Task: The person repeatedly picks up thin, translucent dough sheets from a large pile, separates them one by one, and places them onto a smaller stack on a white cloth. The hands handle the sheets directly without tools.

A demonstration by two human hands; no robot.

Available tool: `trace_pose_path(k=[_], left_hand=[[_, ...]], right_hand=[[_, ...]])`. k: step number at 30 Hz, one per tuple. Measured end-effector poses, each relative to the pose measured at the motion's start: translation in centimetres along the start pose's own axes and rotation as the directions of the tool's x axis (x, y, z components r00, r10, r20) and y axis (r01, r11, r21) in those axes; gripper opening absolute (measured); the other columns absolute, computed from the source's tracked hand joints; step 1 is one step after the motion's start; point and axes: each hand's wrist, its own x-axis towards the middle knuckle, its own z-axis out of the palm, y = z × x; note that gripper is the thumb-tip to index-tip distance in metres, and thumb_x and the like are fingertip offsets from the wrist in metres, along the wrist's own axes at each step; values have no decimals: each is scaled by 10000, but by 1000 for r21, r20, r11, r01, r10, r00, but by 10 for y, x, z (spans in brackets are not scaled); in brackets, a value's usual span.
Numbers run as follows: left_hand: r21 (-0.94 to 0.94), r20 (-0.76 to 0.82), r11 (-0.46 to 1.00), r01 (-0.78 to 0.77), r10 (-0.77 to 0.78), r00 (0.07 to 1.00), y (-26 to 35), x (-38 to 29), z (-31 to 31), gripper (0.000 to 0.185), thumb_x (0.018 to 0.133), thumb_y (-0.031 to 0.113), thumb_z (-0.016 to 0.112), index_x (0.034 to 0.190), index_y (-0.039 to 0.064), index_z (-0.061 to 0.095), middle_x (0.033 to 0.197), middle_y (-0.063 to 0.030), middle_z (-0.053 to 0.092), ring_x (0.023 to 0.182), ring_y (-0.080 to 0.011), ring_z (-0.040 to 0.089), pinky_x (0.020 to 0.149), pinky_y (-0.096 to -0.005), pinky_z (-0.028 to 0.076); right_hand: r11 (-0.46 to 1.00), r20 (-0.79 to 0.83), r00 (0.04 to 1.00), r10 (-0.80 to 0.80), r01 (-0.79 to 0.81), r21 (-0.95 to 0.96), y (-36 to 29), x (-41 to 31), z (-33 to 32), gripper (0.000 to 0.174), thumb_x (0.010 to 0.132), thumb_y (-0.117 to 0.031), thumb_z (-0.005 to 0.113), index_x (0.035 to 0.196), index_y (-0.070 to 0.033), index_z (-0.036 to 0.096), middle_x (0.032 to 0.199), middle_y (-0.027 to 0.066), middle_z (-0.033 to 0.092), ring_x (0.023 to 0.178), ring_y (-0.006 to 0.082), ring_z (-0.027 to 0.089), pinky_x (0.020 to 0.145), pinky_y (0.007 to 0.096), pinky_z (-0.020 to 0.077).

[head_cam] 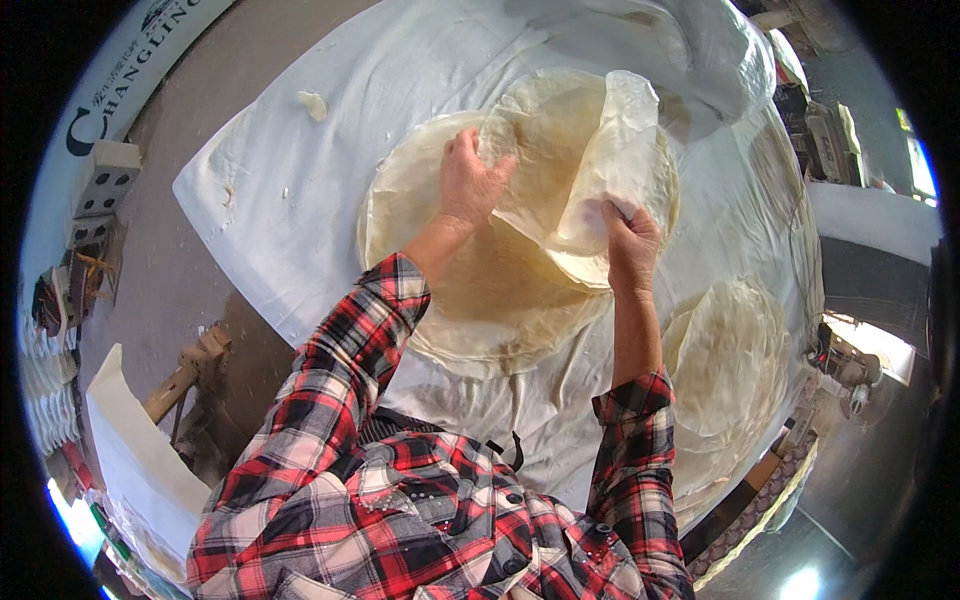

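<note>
Before me lies a wide pile of thin, round, translucent pancake-like sheets (480,300), cream to tan in colour. A second round stack (540,112) overlaps its upper right part. My right hand (634,232) pinches the near end of a thin sheet (611,165), which is folded or rolled over on itself into a long pale strip on the second stack. My left hand (472,176) rests at that stack's left edge, thumb and fingers apart, with no sheet visibly gripped. Its fingertips touch the sheets or hover just over them; I cannot tell which.
A wrinkled whitish cloth (322,202) covers the work surface under the piles. More round sheets (727,360) lie at the right. A small scrap (313,106) sits at upper left. Beyond the cloth are a wooden piece (180,379), hollow blocks (106,180) and a fan (861,382).
</note>
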Motion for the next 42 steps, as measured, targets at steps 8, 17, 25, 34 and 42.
trace_pose_path(k=[8,17,25,34,42], left_hand=[[630,444,621,-466,203,872,13,-19,6,558,696,363,712,1225,229,594,1377,-66,437,1259,-308,369,1016,-481,320],[630,399,634,-448,231,887,3,-9,-2,430,695,333,708,1107,221,660,1365,-59,460,1254,-298,393,981,-488,371],[641,333,642,-421,261,906,2,65,9,479,744,293,601,1198,140,579,1287,-96,516,1181,-311,465,991,-444,400],[654,295,675,-341,188,937,2,115,46,522,739,333,606,1207,114,534,1222,-148,524,1125,-342,498,921,-464,441],[650,315,674,-351,181,932,8,153,43,560,718,343,608,1223,109,546,1217,-150,545,1111,-332,538,909,-448,459]], right_hand=[[965,-151,988,12,28,261,-26,9,-115,201,848,-24,606,1032,49,640,907,136,683,777,212,661,726,305,531],[974,-355,923,-148,74,-214,-89,16,-346,216,834,-63,650,1040,2,661,884,63,674,740,140,632,664,262,507],[247,-255,763,-594,-129,-960,-216,-37,-471,266,912,-164,538,1122,-48,652,937,92,701,827,179,671,745,301,513],[-22,30,832,-553,22,-1000,-16,-148,-453,273,871,-46,503,1094,-82,656,907,171,675,745,340,649,653,402,515],[226,-239,914,-328,-170,-959,81,-190,-342,218,875,-143,585,1076,-96,654,1123,128,644,1011,271,623,837,369,498]])
